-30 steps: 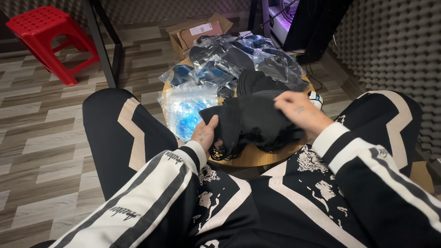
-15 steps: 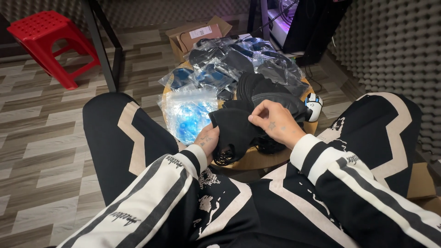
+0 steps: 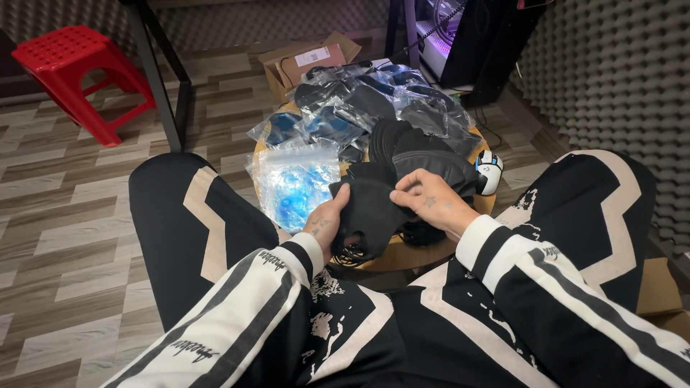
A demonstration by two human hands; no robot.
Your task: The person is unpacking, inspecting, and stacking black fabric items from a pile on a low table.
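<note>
Black, soft fabric face mask (image 3: pixel 370 208) is sitting pinched between both hands over the round wooden stool top (image 3: pixel 402 255). The left hand (image 3: pixel 327 226) is curling closed on its seven o'clock edge; the right hand (image 3: pixel 431 201) is nipping its two o'clock edge with thumb and fingertips. Clear plastic bags of blue masks (image 3: pixel 295 179) are lying at ten o'clock.

A red plastic stool (image 3: pixel 75 68) stands on the grey chevron-patterned floor (image 3: pixel 65 237), well apart from an open brown cardboard box (image 3: pixel 305 61). A white computer mouse (image 3: pixel 489 171) sits at the round wooden table's (image 3: pixel 402 255) edge.
</note>
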